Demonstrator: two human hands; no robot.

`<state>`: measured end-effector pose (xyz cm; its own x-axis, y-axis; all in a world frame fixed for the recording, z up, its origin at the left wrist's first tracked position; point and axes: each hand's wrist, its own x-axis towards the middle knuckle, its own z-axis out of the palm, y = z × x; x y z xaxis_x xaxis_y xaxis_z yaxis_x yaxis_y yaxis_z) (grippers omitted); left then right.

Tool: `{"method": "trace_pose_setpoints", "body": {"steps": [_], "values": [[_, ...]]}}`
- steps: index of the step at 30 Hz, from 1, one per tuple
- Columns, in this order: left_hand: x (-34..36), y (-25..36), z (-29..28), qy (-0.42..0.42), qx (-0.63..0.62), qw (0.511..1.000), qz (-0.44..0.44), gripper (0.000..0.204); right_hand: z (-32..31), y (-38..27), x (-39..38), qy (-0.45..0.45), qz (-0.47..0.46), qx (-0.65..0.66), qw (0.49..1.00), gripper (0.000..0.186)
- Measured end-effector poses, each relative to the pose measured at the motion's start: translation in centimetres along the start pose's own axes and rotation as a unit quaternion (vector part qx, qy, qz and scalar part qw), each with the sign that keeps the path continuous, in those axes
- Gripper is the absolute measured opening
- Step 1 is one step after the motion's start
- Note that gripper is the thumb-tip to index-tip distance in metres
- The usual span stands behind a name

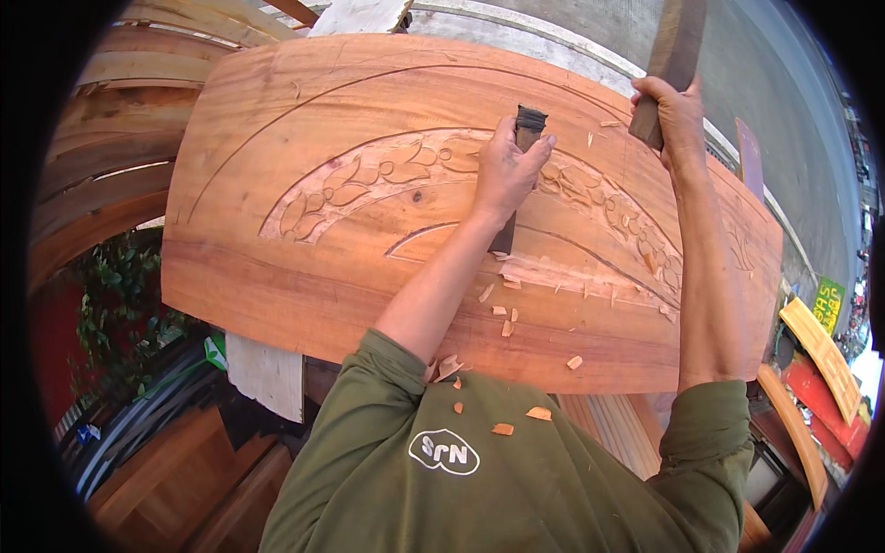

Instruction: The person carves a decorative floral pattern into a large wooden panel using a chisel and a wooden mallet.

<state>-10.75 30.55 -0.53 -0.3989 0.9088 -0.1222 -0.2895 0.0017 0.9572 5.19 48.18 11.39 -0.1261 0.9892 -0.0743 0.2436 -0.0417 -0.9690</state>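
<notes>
While your left hand (509, 175) is gripping the chisel (528, 137) over the carved wooden panel (341, 267), your right hand (678, 118) is clutching a wooden club (678, 46) farther right. A glancing strike could be catching your left thumb (542, 150) near the chisel's top.

Left grip (507, 173): upper centre, curled closed
Left forearm (436, 276): slanting up rightward
Right grip (678, 122): upper right, raised, curled closed
Right forearm (708, 276): nearly vertical
</notes>
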Motion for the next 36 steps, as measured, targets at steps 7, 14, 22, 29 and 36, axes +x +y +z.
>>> {"method": "trace_pose_setpoints", "body": {"steps": [7,14,22,29,36], "values": [[-1.3,1.2,-0.1,-0.011,-0.009,1.000,0.006,0.039,-3.3,-1.1,0.8,-0.246,-0.149,-0.316,0.904,0.100],[-1.2,1.4,-0.9,-0.003,0.007,1.000,-0.025,0.037,-0.2,-0.6,-2.6,-0.322,0.002,-0.326,0.889,0.098],[-1.2,1.2,0.5,-0.017,-0.022,0.999,-0.016,0.037,-1.4,1.2,1.1,0.019,0.019,-0.045,0.999,0.099],[-1.4,0.9,-0.3,0.002,0.001,1.000,-0.029,0.037,-2.4,-0.2,0.0,-0.305,-0.103,-0.388,0.863,0.103],[-1.5,0.9,-0.4,0.016,0.023,0.999,-0.039,0.036,-0.2,1.9,-2.5,-0.327,-0.041,-0.314,0.890,0.107]]}}
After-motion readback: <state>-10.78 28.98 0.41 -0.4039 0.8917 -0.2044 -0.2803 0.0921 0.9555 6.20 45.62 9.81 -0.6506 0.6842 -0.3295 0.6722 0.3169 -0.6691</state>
